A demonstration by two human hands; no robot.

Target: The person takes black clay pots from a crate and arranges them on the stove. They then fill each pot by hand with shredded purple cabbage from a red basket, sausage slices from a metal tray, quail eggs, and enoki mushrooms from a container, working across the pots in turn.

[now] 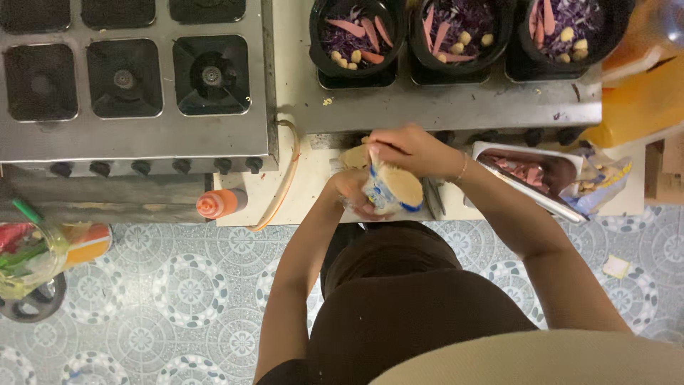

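Below you the floor (pixel 178 299) is grey tile with round patterns, and against it stands the steel stove (pixel 135 78) with its square burner wells and a row of dark knobs along the front edge. To the right of the stove runs the pale table (pixel 292 178), with a steel ledge (pixel 456 103) across its back carrying three black bowls (pixel 356 36) filled with purple shredded cabbage, pink strips and pale round pieces. On the far right of the table lies a steel tray (pixel 531 175) holding more pink strips, with an opened plastic bag (pixel 602 182) just beside it. An orange-capped squeeze bottle (pixel 221 203) lies on its side at the left front edge of the table, near a thin orange hose. At the table's front edge, directly before your body, your left hand (pixel 349 189) has its fingers wrapped around a round white and blue container (pixel 392 189) tilted so its tan contents face up. Your right hand (pixel 406 150) sits just above it, fingers pinched together on something small over the container's top edge; what they pinch you cannot tell from this view
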